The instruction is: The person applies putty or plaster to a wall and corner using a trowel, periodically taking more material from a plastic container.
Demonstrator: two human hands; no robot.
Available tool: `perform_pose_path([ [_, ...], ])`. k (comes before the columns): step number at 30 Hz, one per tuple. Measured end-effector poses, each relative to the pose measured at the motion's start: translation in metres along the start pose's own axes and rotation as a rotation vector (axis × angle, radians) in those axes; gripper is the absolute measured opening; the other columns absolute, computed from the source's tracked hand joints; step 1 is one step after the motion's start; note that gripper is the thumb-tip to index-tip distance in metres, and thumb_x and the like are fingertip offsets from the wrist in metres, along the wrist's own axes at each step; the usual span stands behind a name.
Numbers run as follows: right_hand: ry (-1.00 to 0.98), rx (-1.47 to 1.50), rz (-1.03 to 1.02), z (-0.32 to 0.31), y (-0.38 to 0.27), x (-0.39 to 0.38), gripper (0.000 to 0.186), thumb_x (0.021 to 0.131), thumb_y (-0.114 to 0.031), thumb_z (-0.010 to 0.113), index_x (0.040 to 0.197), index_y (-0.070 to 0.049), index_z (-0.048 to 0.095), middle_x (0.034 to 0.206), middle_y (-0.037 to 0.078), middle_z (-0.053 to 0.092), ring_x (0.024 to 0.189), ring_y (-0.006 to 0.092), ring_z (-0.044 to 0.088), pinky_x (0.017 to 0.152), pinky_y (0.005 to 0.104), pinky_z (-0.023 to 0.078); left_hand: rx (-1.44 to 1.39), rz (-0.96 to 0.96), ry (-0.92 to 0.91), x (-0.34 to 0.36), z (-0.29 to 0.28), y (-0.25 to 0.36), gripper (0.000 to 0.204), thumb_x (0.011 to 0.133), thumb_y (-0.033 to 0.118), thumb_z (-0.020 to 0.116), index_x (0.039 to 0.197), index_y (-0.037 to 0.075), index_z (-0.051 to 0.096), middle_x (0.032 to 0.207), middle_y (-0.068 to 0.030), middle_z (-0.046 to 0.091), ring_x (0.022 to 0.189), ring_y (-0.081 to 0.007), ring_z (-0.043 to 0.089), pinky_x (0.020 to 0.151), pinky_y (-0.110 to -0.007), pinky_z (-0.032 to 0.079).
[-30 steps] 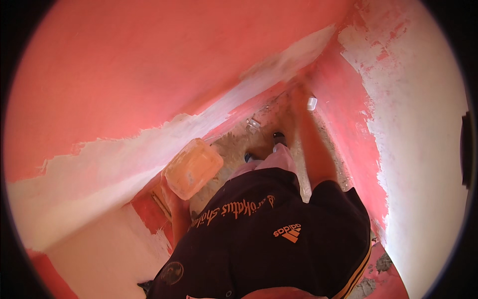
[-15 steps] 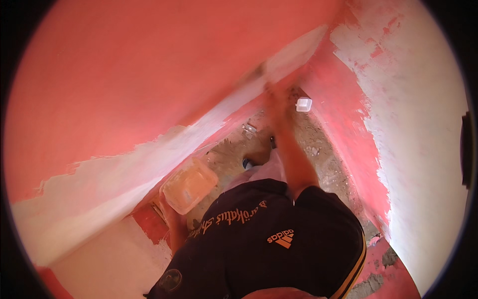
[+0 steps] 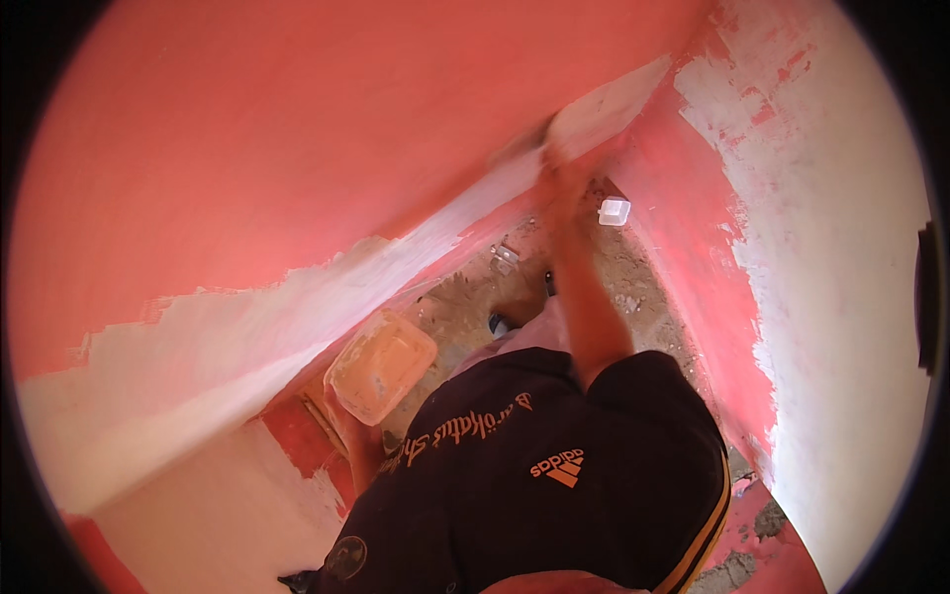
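Beside the pale strip [image 3: 475, 210] along the red wall [image 3: 297, 129], we find the right hand [image 3: 557, 163] stretched forward, its fingers too blurred for us to tell whether they are wide, narrow or closed around something. Just beyond them we note a dark smudge [image 3: 544, 129], whose nature we cannot settle. The left hand [image 3: 341, 408] supports an orange tub [image 3: 383, 364] from its outer side; most of its fingers are hidden, and we cannot judge how much the tub contains. The tub is held to the left of the body, near the same wall and well apart from the right hand.

Farther out, we see a white box [image 3: 614, 212] on the dirty floor [image 3: 648, 282], near the foot of the right-hand wall [image 3: 826, 228], which is partly pale and partly red with ragged borders.

For sound practice, we judge that the right hand should keep even, light pressure along the strip, the wrist steady at that long reach. We would hold the tub level and bring it closer, and place the feet clear of the litter to avoid overbalancing.
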State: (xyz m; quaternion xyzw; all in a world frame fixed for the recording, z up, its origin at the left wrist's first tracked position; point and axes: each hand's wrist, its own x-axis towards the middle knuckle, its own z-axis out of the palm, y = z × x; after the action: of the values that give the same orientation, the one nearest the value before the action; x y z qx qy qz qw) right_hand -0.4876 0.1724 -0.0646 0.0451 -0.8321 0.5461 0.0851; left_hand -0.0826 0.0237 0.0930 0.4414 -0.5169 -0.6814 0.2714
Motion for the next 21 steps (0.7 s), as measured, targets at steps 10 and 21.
perform_pose_path([
  [10, 0.231, 0.490, 0.186, -0.048, 0.025, 0.043, 0.013, 0.099, -0.011, 0.053, 0.098, -0.001, 0.061, 0.081, 0.001, 0.060, 0.073, 0.0132, 0.053, 0.065, 0.0298, 0.043, -0.042, -0.102, 0.075, 0.008, -0.025, 0.002, 0.047, 0.104, 0.040, 0.043, 0.131, 0.003, 0.055, 0.122, -0.0097, 0.063, 0.111, -0.0233, 0.062, 0.092, -0.036, 0.053],
  [21, -0.234, 0.473, 0.086, 0.020, -0.060, -0.127, 0.012, 0.095, -0.007, 0.060, 0.099, 0.000, 0.069, 0.088, 0.010, 0.070, 0.081, 0.0217, 0.066, 0.075, 0.0344, 0.052, 0.312, 0.121, -0.001, 0.010, -0.055, 0.010, 0.041, 0.105, 0.032, 0.046, 0.128, -0.001, 0.056, 0.115, -0.0089, 0.064, 0.102, -0.0178, 0.064, 0.083, -0.033, 0.055],
])
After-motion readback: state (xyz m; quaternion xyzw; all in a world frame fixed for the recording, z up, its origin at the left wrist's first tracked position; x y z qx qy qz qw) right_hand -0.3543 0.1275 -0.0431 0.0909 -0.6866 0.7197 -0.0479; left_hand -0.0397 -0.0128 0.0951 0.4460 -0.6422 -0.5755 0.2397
